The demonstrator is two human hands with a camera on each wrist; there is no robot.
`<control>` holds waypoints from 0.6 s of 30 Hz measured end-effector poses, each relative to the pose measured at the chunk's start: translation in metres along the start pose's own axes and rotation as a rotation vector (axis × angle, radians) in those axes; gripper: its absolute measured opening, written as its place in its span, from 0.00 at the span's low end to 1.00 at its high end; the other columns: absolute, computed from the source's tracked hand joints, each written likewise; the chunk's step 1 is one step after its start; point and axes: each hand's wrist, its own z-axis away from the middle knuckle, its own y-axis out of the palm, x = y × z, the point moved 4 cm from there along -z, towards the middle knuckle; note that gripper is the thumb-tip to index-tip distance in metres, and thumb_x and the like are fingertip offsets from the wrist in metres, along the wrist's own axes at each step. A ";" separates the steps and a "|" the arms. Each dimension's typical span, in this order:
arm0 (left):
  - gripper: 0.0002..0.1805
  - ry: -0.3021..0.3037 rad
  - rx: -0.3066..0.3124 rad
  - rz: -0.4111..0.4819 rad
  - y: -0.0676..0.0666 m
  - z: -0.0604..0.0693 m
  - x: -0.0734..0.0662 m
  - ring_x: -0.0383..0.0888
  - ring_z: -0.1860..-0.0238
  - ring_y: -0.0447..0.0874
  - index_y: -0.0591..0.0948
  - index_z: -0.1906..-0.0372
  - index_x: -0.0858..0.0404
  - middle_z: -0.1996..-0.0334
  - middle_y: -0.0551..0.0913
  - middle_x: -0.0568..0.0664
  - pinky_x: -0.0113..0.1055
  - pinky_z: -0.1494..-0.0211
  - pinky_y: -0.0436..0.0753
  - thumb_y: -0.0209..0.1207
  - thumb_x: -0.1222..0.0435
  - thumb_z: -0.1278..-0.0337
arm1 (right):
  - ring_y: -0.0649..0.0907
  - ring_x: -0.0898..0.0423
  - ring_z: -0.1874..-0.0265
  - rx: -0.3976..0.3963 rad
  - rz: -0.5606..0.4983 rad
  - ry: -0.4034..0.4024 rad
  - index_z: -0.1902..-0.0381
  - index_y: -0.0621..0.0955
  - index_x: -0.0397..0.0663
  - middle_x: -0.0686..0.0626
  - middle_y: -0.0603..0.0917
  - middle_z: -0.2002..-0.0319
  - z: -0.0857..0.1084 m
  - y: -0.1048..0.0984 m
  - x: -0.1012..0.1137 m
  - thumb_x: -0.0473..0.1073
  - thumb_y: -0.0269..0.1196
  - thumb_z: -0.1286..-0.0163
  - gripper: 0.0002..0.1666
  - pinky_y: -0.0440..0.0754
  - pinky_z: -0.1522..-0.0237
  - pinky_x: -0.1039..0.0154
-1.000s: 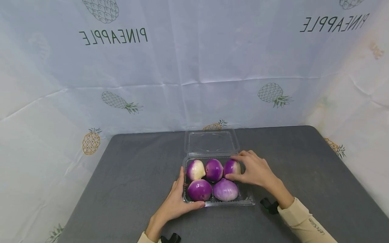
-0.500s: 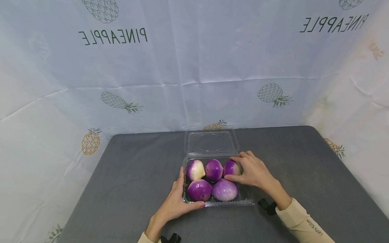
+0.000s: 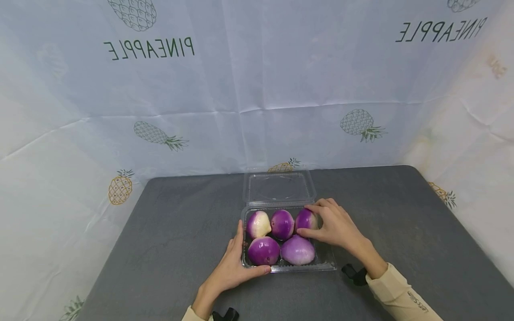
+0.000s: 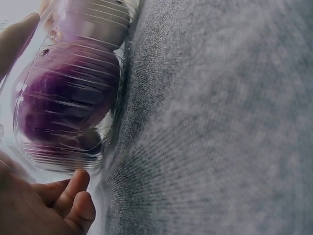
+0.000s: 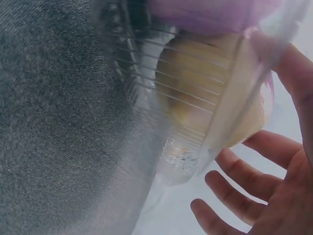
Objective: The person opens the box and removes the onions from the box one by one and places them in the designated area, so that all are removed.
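Note:
A clear plastic clamshell box (image 3: 326, 264) lies with its lid (image 3: 279, 186) folded back. Inside are several purple-and-white onions: two in front, including a pale purple onion (image 3: 298, 250) and a dark purple onion (image 3: 263, 251), and a back row with a whitish one (image 3: 259, 224) at the left. My left hand (image 3: 230, 266) holds the box's front left corner, thumb along the front edge, fingers along the left side. With thumb and index finger, my right hand (image 3: 337, 225) grips the back right onion (image 3: 306, 220) inside the box. In the right wrist view its other fingers (image 5: 239, 171) are spread outside the wall.
A dark grey table (image 3: 180, 223) carries the box near its middle. Behind it hangs a pale curtain (image 3: 261, 80) printed with pineapples. Black straps sit at both wrists, such as the right strap (image 3: 354, 273).
My right hand has shifted only slightly at the back right onion. The pale purple onion in front has moved a little. My left hand keeps its place on the box.

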 end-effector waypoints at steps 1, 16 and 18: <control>0.77 0.001 -0.001 -0.001 0.000 0.000 0.000 0.56 0.27 0.68 0.34 0.16 0.52 0.18 0.51 0.60 0.63 0.29 0.70 0.77 0.41 0.60 | 0.80 0.46 0.51 -0.002 -0.014 0.001 0.40 0.84 0.43 0.43 0.85 0.51 0.000 -0.001 0.000 0.67 0.76 0.46 0.45 0.81 0.56 0.46; 0.76 -0.009 0.000 -0.013 0.000 0.000 0.000 0.56 0.27 0.68 0.34 0.16 0.51 0.18 0.51 0.59 0.64 0.30 0.70 0.77 0.39 0.60 | 0.85 0.49 0.56 -0.119 -0.250 -0.032 0.37 0.81 0.38 0.44 0.80 0.52 0.005 -0.013 -0.001 0.53 0.81 0.47 0.44 0.88 0.57 0.52; 0.76 -0.007 0.000 -0.012 0.000 0.000 0.000 0.56 0.27 0.68 0.34 0.16 0.51 0.18 0.51 0.59 0.64 0.29 0.70 0.77 0.39 0.59 | 0.88 0.48 0.57 -0.152 -0.273 -0.053 0.37 0.81 0.37 0.43 0.79 0.52 0.006 -0.015 -0.001 0.51 0.82 0.48 0.44 0.89 0.56 0.51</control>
